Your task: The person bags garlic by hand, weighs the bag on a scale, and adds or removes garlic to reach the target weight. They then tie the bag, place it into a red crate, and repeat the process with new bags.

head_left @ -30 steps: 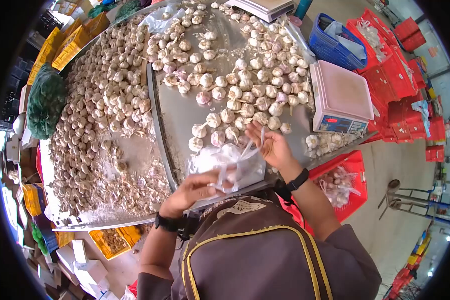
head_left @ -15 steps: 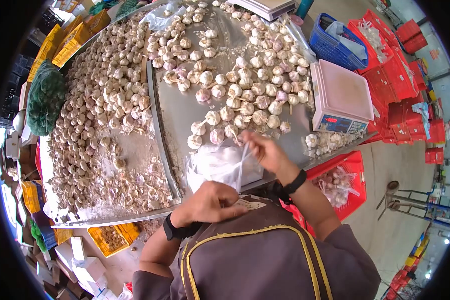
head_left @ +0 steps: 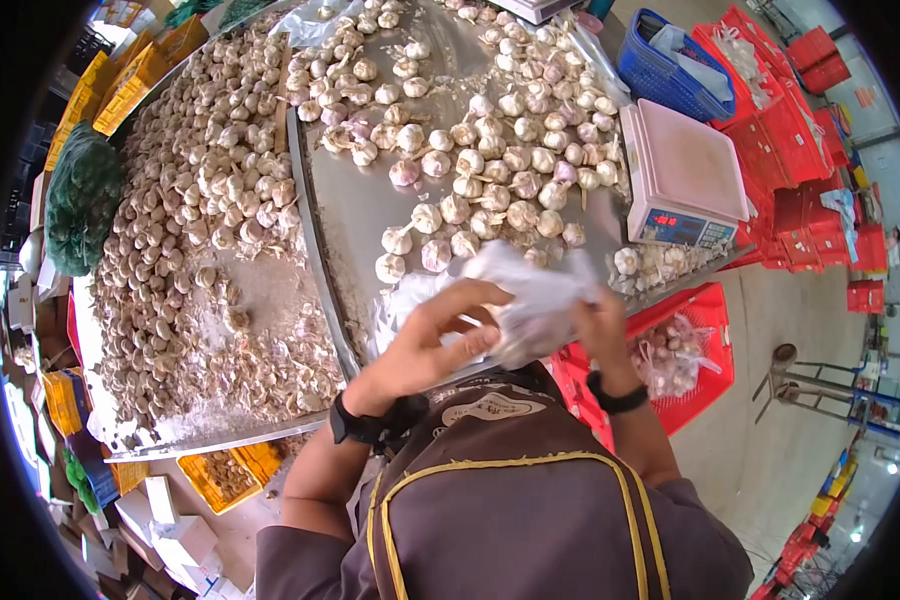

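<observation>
A thin whitish plastic bag (head_left: 535, 305) is spread between my two hands, blurred by motion, at the table's front edge. My left hand (head_left: 440, 335) is at its left side, fingers curled and thumb against the plastic. My right hand (head_left: 600, 325), smeared by motion, grips the bag's right end. Below and left of it lies a stack of white plastic bags (head_left: 395, 305), partly covered by my left hand. Loose garlic bulbs (head_left: 490, 195) are spread on the metal table (head_left: 355, 210) just beyond the bag.
A pink-topped weighing scale (head_left: 685, 175) stands at the right table edge, with a blue basket (head_left: 670, 75) behind it. A metal divider (head_left: 315, 240) borders a large garlic pile (head_left: 170, 220). Below right, a red crate (head_left: 715, 365) holds bagged garlic. Red crates (head_left: 785, 150) stand beyond.
My right hand has moved right and down, drawing the plastic bag off the stack and spreading it. My left hand has risen from near the apron to the bag.
</observation>
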### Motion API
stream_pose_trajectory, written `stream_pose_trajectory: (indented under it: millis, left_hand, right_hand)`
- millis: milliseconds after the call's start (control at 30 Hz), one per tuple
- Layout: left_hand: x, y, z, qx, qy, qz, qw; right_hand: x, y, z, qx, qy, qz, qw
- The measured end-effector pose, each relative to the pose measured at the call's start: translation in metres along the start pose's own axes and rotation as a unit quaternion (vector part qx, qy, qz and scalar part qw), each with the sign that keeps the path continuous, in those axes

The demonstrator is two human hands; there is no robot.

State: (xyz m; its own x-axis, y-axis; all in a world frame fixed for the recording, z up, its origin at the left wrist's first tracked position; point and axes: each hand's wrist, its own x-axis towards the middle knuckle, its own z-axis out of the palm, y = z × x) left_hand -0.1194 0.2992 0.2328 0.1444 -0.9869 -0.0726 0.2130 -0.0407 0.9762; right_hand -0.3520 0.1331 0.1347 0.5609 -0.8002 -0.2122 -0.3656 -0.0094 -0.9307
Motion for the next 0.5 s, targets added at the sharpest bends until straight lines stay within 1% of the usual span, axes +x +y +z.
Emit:
stream_pose_trajectory:
  millis: [33, 67, 100, 133, 167, 200, 233, 267, 300, 333, 400, 433, 467, 500]
  left_hand:
    - [-0.002, -0.008, -0.009, 0.06, 0.034, -0.011, 0.998]
    - [-0.003, -0.023, -0.022, 0.129, 0.08, -0.026, 0.988]
    - [-0.006, -0.044, -0.036, 0.197, 0.125, -0.04, 0.972]
    - [-0.015, -0.072, -0.052, 0.31, 0.137, -0.063, 0.939]
    - [-0.025, -0.095, -0.064, 0.42, 0.146, -0.084, 0.892]
    - [-0.035, -0.102, -0.069, 0.419, 0.144, -0.085, 0.892]
    - [-0.046, -0.108, -0.07, 0.464, 0.138, -0.138, 0.864]
    - [-0.056, -0.113, -0.072, 0.506, 0.133, -0.19, 0.831]
    - [-0.064, -0.117, -0.074, 0.504, 0.134, -0.192, 0.832]
    - [-0.072, -0.12, -0.075, 0.498, 0.152, -0.206, 0.829]
    - [-0.082, -0.127, -0.082, 0.496, 0.179, -0.237, 0.816]
    - [-0.086, -0.131, -0.087, 0.495, 0.183, -0.238, 0.816]
    - [-0.09, -0.135, -0.091, 0.493, 0.197, -0.237, 0.814]
    - [-0.094, -0.136, -0.094, 0.491, 0.213, -0.236, 0.811]
  right_hand:
    - [-0.011, -0.008, -0.021, 0.021, 0.09, -0.074, 0.993]
    - [-0.022, -0.029, -0.036, 0.073, 0.177, -0.052, 0.98]
    - [-0.03, -0.013, -0.062, 0.093, 0.255, -0.083, 0.959]
    - [-0.048, -0.007, -0.097, -0.014, 0.298, -0.025, 0.954]
    - [-0.059, -0.002, -0.117, -0.067, 0.362, -0.027, 0.929]
    - [-0.068, 0.007, -0.132, -0.099, 0.429, -0.02, 0.897]
    - [-0.077, 0.026, -0.153, -0.101, 0.43, -0.017, 0.897]
    - [-0.084, 0.052, -0.174, -0.133, 0.44, -0.025, 0.888]
    - [-0.086, 0.065, -0.184, -0.164, 0.448, -0.035, 0.878]
    - [-0.082, 0.066, -0.182, -0.324, 0.43, -0.028, 0.842]
    - [-0.06, 0.054, -0.139, -0.271, 0.337, -0.077, 0.898]
    - [-0.045, 0.04, -0.109, -0.204, 0.25, -0.035, 0.946]
    - [-0.03, 0.011, -0.073, -0.163, 0.131, 0.009, 0.978]
    - [-0.015, 0.001, -0.034, -0.132, 0.036, 0.013, 0.99]
